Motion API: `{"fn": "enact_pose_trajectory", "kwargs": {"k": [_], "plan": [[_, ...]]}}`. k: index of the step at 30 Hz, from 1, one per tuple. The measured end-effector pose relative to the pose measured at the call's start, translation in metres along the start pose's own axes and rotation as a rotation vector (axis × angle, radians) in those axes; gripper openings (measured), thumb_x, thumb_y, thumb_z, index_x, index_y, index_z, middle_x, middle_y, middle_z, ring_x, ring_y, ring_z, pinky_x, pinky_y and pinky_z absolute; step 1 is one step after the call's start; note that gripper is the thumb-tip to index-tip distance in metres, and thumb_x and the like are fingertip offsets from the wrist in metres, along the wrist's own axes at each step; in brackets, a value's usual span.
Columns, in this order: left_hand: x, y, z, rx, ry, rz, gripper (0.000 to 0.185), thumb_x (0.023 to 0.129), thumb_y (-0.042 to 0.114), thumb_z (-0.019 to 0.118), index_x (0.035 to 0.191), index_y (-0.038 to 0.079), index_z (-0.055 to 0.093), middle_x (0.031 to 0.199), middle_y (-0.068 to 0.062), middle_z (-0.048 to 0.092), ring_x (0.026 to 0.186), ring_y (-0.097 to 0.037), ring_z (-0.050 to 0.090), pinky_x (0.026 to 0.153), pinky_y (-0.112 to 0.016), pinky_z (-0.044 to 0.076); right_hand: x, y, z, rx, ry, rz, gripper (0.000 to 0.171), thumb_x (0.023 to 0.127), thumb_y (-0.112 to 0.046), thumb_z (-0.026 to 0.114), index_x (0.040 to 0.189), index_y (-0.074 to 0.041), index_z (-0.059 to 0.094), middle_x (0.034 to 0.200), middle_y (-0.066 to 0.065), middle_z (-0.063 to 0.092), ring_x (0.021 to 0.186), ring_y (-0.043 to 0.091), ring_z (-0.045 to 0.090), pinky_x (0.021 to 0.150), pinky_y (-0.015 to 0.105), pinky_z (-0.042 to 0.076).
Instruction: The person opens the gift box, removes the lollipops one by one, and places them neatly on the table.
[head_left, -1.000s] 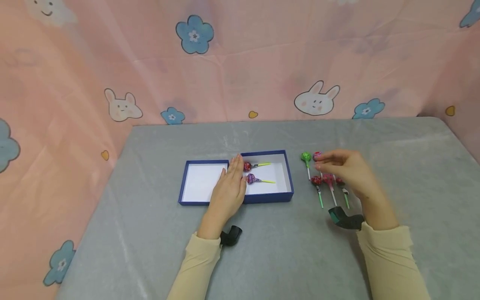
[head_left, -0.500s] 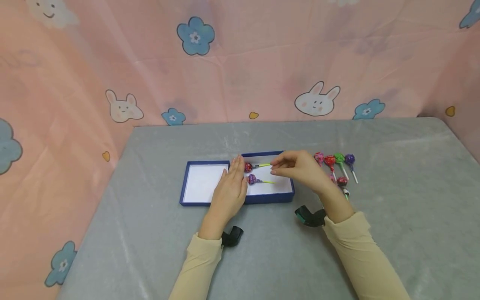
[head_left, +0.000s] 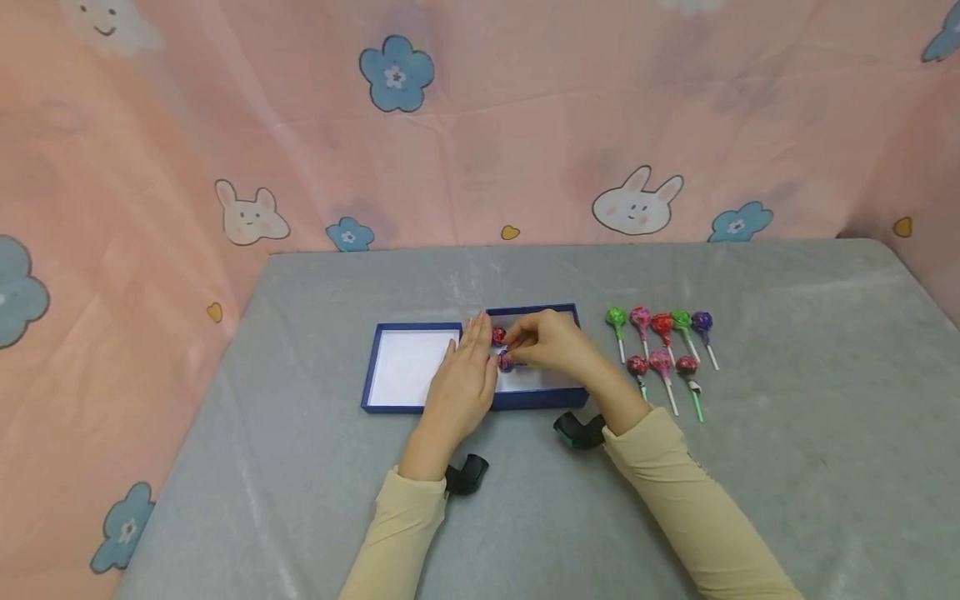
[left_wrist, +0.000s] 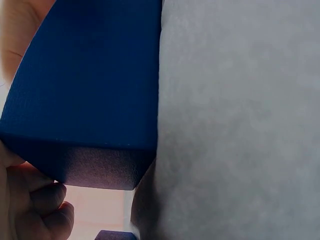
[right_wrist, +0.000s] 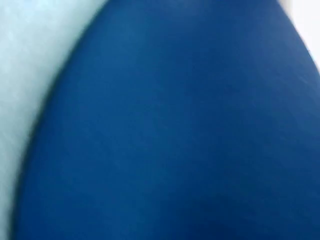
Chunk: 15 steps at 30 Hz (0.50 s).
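Observation:
My left hand (head_left: 461, 387) grips the left end of a blue box (head_left: 536, 400) with a white inside; its bent fingertips (left_wrist: 52, 215) lie against the box's end wall in the left wrist view. Inside are a red lollipop (head_left: 498, 336) and a purple lollipop (head_left: 506, 362), heads to the left. My right hand (head_left: 558, 346) reaches in over them, thumb and forefinger close together at their sticks. It hides the sticks, so whether it pinches one is unclear. Blue box wall (right_wrist: 175, 125) fills most of the right wrist view.
Left of the box lies a shallow blue-rimmed lid (head_left: 405, 367), white inside. To the right, several lollipops lie in two rows, among them a green lollipop (head_left: 616, 317) and a pink lollipop (head_left: 661, 361). The grey table (head_left: 300, 500) ends at a pink curtain (head_left: 465, 142).
My right hand has moved left from the rows of lollipops, over the box's right side and down to the two lollipops inside. My left hand has stayed at the box.

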<state>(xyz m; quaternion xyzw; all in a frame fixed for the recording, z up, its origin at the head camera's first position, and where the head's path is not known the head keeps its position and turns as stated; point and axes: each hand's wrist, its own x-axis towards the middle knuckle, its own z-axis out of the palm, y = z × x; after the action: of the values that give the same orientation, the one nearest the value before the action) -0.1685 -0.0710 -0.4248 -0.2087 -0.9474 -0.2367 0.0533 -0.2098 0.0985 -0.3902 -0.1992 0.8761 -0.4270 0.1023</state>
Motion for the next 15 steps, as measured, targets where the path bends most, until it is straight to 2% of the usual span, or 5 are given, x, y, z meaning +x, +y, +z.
{"fn": "enact_pose_trajectory", "kwargs": {"k": [7,15], "plan": [[0.0,0.001,0.0,0.004,0.007,0.011,0.053,0.101,0.019,0.039,0.147,-0.002,0.025,0.152,-0.013,0.024,0.14,-0.024,0.022,0.111,-0.049,0.022,0.002,0.007,0.011,-0.054,0.058,-0.003,0.013,0.076,0.0,0.074,0.088,0.005,0.07,0.082,0.012,0.07,0.073,0.021,0.066,0.068,0.035,0.054],[0.0,-0.001,0.001,0.005,0.017,0.012,0.052,0.1,0.017,0.041,0.146,-0.003,0.027,0.152,-0.014,0.026,0.139,-0.026,0.025,0.11,-0.05,0.023,0.005,0.009,0.016,-0.137,0.04,0.005,0.014,0.076,-0.002,0.075,0.088,0.003,0.07,0.078,0.009,0.069,0.072,0.019,0.064,0.067,0.033,0.053]]}}
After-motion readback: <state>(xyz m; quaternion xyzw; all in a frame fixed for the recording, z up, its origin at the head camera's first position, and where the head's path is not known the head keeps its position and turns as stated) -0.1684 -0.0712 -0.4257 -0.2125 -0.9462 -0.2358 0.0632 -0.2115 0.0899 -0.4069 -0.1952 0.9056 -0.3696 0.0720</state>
